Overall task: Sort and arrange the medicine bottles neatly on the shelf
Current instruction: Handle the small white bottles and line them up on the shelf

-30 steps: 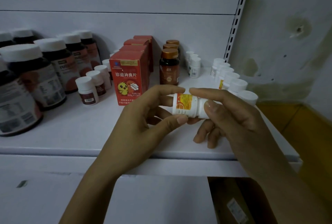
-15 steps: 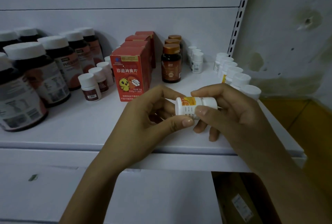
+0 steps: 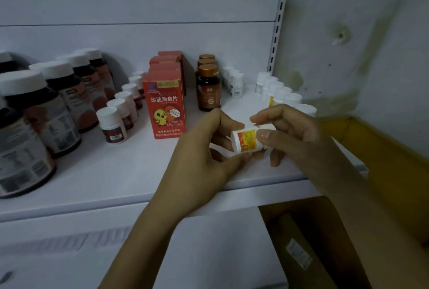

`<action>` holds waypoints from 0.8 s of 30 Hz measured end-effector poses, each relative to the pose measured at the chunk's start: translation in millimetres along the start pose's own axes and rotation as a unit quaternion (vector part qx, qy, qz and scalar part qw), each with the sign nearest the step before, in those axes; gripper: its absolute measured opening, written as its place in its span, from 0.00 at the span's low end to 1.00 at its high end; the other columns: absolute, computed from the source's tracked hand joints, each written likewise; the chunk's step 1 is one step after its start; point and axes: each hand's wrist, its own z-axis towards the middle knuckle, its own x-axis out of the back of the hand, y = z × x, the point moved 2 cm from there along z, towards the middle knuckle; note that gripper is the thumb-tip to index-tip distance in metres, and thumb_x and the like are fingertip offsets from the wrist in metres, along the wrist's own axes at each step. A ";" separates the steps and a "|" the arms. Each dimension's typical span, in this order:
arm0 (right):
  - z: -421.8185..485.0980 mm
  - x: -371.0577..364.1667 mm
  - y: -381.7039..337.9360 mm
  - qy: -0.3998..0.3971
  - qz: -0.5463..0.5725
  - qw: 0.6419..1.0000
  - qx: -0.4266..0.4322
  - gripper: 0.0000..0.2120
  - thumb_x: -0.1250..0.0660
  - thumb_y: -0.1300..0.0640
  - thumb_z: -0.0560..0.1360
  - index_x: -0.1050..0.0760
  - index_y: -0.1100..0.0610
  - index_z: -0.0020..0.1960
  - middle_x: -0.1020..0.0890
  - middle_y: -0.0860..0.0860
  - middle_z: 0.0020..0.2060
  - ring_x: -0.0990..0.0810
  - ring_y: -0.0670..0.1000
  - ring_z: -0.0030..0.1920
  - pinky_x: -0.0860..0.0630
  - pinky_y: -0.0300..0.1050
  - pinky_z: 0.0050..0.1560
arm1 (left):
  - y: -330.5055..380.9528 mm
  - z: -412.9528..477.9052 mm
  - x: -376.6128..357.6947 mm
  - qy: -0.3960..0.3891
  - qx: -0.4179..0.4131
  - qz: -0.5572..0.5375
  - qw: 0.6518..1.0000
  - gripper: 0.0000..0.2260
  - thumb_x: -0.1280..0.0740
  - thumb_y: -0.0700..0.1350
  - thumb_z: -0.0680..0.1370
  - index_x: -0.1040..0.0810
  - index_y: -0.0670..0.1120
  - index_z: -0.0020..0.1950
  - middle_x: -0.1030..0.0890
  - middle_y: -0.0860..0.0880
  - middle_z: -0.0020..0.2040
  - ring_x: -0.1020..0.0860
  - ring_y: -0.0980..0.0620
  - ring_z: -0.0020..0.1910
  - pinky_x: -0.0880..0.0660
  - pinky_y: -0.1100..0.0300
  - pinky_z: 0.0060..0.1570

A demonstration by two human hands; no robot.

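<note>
Medicine bottle (image 3: 247, 141) lies sideways, pinched by left hand (image 3: 202, 156) and right hand (image 3: 299, 135).

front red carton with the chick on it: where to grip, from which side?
Probably the upper half, pinching the two narrow side faces, coming from the front and slightly above. The red carton stands upright heading a file of cartons, so its back is blocked; the small white-capped bottles on its left and the amber bottle on its right leave gaps.
</note>
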 end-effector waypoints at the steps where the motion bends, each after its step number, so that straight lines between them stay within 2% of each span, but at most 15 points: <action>1: -0.1 -0.7 -1.3 0.004 -0.009 1.000 -0.002 0.06 0.34 0.56 0.71 0.25 0.52 0.48 0.18 0.45 0.35 0.20 0.42 0.30 0.26 0.35 0.26 | -1.5 0.4 0.4 -0.002 -0.005 -0.006 1.000 0.14 0.25 0.45 0.68 0.26 0.54 0.48 0.20 0.57 0.47 0.21 0.58 0.46 0.22 0.65 0.39; 4: -0.6 -5.0 -5.7 0.027 -0.019 0.999 -0.004 0.02 0.32 0.57 0.74 0.24 0.54 0.47 0.18 0.43 0.34 0.20 0.42 0.31 0.25 0.36 0.26 | -3.4 1.6 1.6 -0.008 -0.013 -0.039 0.999 0.12 0.25 0.46 0.69 0.25 0.52 0.48 0.20 0.59 0.46 0.20 0.59 0.42 0.22 0.65 0.37; 7: -10.8 -9.6 -12.1 0.102 -0.003 0.995 0.007 0.06 0.36 0.54 0.73 0.22 0.54 0.45 0.18 0.46 0.37 0.19 0.47 0.34 0.24 0.39 0.27 | 0.3 0.3 3.2 -0.038 -0.021 -0.098 0.994 0.10 0.29 0.53 0.71 0.24 0.50 0.44 0.17 0.55 0.40 0.19 0.58 0.37 0.24 0.66 0.33; 9: -26.0 -14.6 -16.2 0.133 0.016 0.991 -0.002 0.10 0.36 0.50 0.73 0.21 0.55 0.45 0.17 0.50 0.37 0.19 0.49 0.33 0.24 0.41 0.27 | 4.7 -0.9 3.5 -0.062 -0.022 -0.147 0.987 0.16 0.35 0.58 0.71 0.23 0.45 0.42 0.17 0.51 0.35 0.19 0.56 0.33 0.27 0.68 0.32; 12: -64.4 -23.7 -27.1 0.183 -0.025 0.983 -0.001 0.11 0.35 0.47 0.72 0.22 0.54 0.44 0.17 0.50 0.34 0.19 0.50 0.32 0.26 0.42 0.26 | 14.7 -5.5 1.3 -0.113 -0.046 -0.175 0.977 0.23 0.39 0.60 0.72 0.23 0.40 0.40 0.18 0.50 0.29 0.20 0.56 0.29 0.28 0.70 0.31; 14: -94.7 -24.6 -36.0 0.229 -0.054 0.972 0.007 0.11 0.37 0.50 0.76 0.22 0.57 0.45 0.18 0.50 0.34 0.20 0.49 0.30 0.27 0.42 0.27 | 23.6 -14.6 -10.5 -0.146 -0.067 -0.177 0.971 0.25 0.41 0.62 0.70 0.23 0.40 0.37 0.19 0.52 0.27 0.21 0.57 0.27 0.29 0.70 0.30; 16: -127.0 -20.6 -40.3 0.286 -0.079 0.955 -0.003 0.14 0.40 0.51 0.77 0.22 0.61 0.45 0.19 0.51 0.33 0.21 0.48 0.29 0.27 0.42 0.26 | 31.0 -26.0 -33.8 -0.189 -0.071 -0.195 0.960 0.26 0.42 0.63 0.70 0.24 0.40 0.36 0.20 0.52 0.26 0.22 0.57 0.26 0.27 0.66 0.29; 19: -180.3 -10.9 -38.0 0.363 -0.110 0.923 -0.068 0.20 0.41 0.48 0.78 0.23 0.66 0.47 0.21 0.57 0.32 0.21 0.49 0.27 0.27 0.42 0.26 | 40.1 -47.5 -83.7 -0.285 -0.028 -0.243 0.927 0.26 0.41 0.64 0.70 0.20 0.41 0.39 0.19 0.46 0.27 0.20 0.49 0.28 0.21 0.54 0.33; 21: -219.3 -6.1 -32.1 0.391 -0.108 0.906 -0.124 0.20 0.41 0.47 0.76 0.23 0.64 0.52 0.20 0.59 0.35 0.20 0.51 0.30 0.26 0.43 0.28 | 42.2 -65.0 -118.5 -0.350 0.030 -0.270 0.896 0.21 0.40 0.62 0.71 0.20 0.46 0.39 0.20 0.45 0.27 0.21 0.49 0.27 0.22 0.59 0.30; 24: -280.7 -1.3 -10.3 0.423 -0.059 0.878 -0.217 0.18 0.38 0.49 0.73 0.25 0.58 0.58 0.17 0.54 0.41 0.18 0.52 0.34 0.24 0.44 0.31 | 38.4 -97.1 -175.2 -0.439 0.100 -0.258 0.855 0.17 0.41 0.58 0.78 0.21 0.48 0.39 0.20 0.47 0.26 0.22 0.53 0.26 0.25 0.64 0.31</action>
